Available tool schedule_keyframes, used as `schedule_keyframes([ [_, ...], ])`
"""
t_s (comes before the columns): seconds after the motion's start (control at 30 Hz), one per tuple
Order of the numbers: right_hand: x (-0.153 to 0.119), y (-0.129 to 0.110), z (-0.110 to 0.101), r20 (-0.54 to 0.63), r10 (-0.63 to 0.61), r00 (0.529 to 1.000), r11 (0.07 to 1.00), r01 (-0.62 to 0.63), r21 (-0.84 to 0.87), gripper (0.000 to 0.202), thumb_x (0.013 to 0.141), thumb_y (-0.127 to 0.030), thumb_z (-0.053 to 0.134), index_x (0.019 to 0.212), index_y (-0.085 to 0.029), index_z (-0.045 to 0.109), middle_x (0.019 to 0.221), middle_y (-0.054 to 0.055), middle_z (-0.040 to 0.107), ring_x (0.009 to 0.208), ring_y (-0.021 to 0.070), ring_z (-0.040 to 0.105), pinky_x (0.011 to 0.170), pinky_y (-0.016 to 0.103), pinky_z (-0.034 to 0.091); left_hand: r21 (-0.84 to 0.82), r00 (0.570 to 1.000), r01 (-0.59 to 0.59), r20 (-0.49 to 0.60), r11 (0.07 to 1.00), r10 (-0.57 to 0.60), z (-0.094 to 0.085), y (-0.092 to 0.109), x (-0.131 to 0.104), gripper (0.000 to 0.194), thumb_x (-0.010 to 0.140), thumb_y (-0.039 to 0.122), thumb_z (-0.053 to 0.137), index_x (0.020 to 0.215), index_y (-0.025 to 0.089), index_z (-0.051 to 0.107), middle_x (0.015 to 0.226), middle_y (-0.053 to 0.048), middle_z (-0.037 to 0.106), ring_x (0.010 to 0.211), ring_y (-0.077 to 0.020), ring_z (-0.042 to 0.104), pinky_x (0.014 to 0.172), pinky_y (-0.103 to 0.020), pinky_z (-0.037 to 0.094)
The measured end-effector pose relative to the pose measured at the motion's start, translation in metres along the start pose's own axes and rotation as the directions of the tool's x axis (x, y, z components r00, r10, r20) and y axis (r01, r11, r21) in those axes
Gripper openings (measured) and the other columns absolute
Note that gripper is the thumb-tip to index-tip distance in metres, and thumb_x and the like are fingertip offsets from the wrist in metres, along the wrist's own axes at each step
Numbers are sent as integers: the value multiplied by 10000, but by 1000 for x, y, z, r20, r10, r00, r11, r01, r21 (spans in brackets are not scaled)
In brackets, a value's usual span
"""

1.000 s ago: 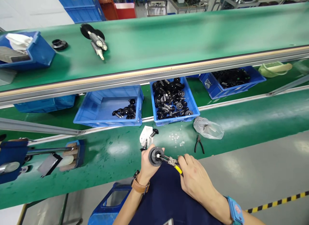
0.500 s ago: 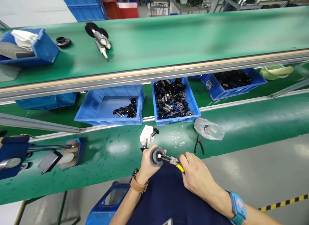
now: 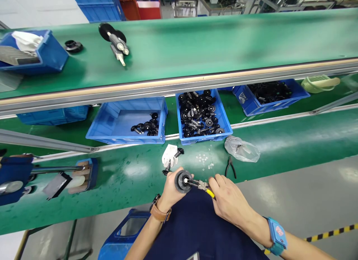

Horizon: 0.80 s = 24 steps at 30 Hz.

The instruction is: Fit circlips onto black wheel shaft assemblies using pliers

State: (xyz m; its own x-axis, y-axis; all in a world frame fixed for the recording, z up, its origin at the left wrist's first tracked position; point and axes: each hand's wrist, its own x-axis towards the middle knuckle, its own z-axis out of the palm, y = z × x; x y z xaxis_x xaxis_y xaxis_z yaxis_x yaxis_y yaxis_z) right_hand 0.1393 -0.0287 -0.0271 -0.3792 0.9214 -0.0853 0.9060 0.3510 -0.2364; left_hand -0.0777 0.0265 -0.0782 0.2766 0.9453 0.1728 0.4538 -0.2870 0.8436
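My left hand [image 3: 171, 191] is closed around a round black part [image 3: 183, 181] with a pale centre, its flat face turned up toward me. In my right hand [image 3: 229, 198] I grip pliers [image 3: 201, 185] with yellow on the handle. Their jaws touch the centre of the black part. Just beyond my left hand lies a white glove [image 3: 169, 155] with small black shafted parts [image 3: 179, 152] on and beside it. Several small white rings [image 3: 203, 158] are scattered on the green bench. A second pair of pliers [image 3: 230, 167], dark, rests to their right.
A clear plastic bag [image 3: 242, 149] lies on the bench. Behind it stand a blue bin [image 3: 205, 141] full of black parts and another blue bin [image 3: 125, 139] with a few. A raised green shelf [image 3: 209, 47] runs across. At left sits a blue press-like device [image 3: 16, 178].
Almost nothing differs. Both hands, with the black part and the pliers, sit very slightly farther right in the picture; the jaws stay at the part's centre.
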Motion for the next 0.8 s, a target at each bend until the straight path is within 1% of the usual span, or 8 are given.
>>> schedule_keyframes([
  [0.4,4,11,-2,-8,-69,998,998,69,-4,244,752,-55,515,941,-209,518,866,39,520,744,206,458,683,325,363,-91,999,2,-39,996,-6,7,8,2,313,873,283,718,641,201,525,580,57,554,487,-106,543,557,-248,416],
  [0.5,2,8,-5,-35,-66,997,991,69,112,234,813,-87,518,1016,-200,535,914,52,549,779,213,489,704,329,402,-121,999,29,-37,992,-34,7,7,5,326,869,293,719,634,200,514,574,56,531,492,-102,523,552,-241,424],
  [0.57,0,10,-2,-77,-32,997,961,52,272,231,896,-133,497,1114,-196,535,978,71,578,843,223,534,758,342,447,-155,996,61,-56,986,-70,6,6,7,335,875,302,709,631,200,503,574,54,516,495,-98,503,538,-234,423],
  [0.63,3,22,12,-71,121,990,898,-79,434,214,978,-216,462,1181,-202,527,1036,85,601,911,230,578,826,358,477,-187,989,94,-93,978,-113,4,4,8,354,873,317,704,624,205,478,561,56,495,489,-96,475,517,-231,417],
  [0.67,7,31,24,-29,251,968,849,-206,486,213,1006,-268,449,1194,-207,529,1056,88,611,942,232,596,854,362,484,-202,986,109,-106,973,-132,4,4,8,367,866,327,709,622,210,461,550,59,484,483,-95,460,506,-231,414],
  [0.7,12,43,38,51,403,914,784,-373,496,232,1017,-318,455,1204,-206,534,1077,90,623,969,235,611,875,364,487,-214,983,119,-112,970,-146,3,4,8,381,856,336,717,620,215,443,537,63,471,474,-94,446,496,-231,411],
  [0.73,17,56,55,167,587,792,676,-593,437,261,1012,-367,488,1221,-219,540,1115,80,635,1027,236,619,906,355,483,-224,981,126,-114,966,-155,3,4,8,394,848,342,723,621,220,425,527,67,462,467,-94,437,492,-233,412],
  [0.8,27,82,93,248,728,639,548,-760,349,308,1004,-365,513,1221,-152,565,1112,130,652,1035,269,637,878,381,494,-248,981,135,-106,959,-166,2,7,8,405,839,350,729,628,228,405,520,70,459,461,-95,431,489,-236,418],
])
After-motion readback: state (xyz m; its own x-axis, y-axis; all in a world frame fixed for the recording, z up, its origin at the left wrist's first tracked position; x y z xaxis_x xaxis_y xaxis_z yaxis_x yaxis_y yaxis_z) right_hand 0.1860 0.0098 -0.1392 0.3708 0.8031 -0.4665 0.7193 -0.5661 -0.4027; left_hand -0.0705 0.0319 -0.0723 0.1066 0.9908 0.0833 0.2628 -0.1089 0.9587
